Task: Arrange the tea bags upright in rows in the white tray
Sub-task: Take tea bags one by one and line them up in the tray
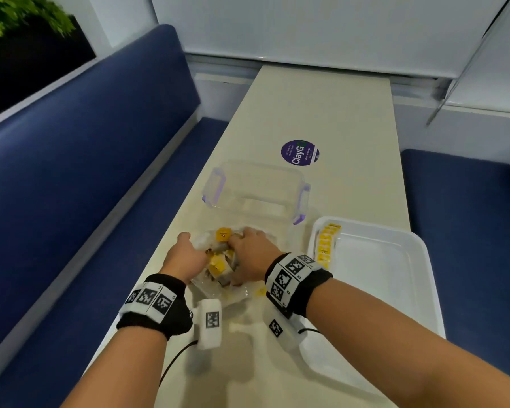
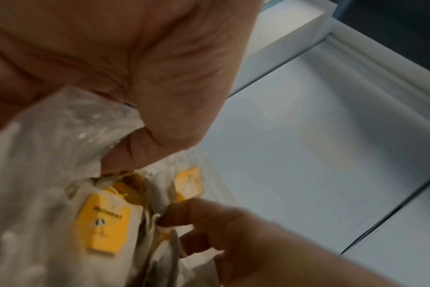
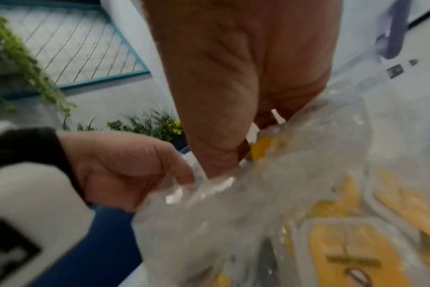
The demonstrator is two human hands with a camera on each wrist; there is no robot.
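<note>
While both hands are busy in the bag, most of the job is not done yet.

Left hand: the left hand [image 1: 186,256] pinches the edge of the clear plastic bag [image 3: 233,223] and holds it open. Its fingers curl around the plastic.

Right hand: the right hand [image 1: 249,253] reaches into the bag among the tea bags. Its fingers are bent down in there. I cannot tell for sure if it has one tea bag yet, because the pictures are blurry.

Loose tea bags: a pile of tea bags with yellow tags [image 2: 103,225] sits inside the bag on the table [image 1: 321,113], just in front of the person. I cannot count them.

White tray: the white tray [image 1: 395,290] is on the table, to the right of the bag.

Done so far: one short row of tea bags [image 1: 327,244] stands along the left wall of the tray. Their yellow tags point up. They look upright and close together.

Left to do: most of the tray floor shows bare white. I think many more rows are needed. Each tea bag in the pile has to come out, go to the tray, and stand up next to the others.

Other things: a clear box with purple clips [image 1: 256,192] sits behind the bag, and a round purple sticker [image 1: 300,152] is on the table past it. Blue benches [image 1: 86,172] run along both sides.
</note>
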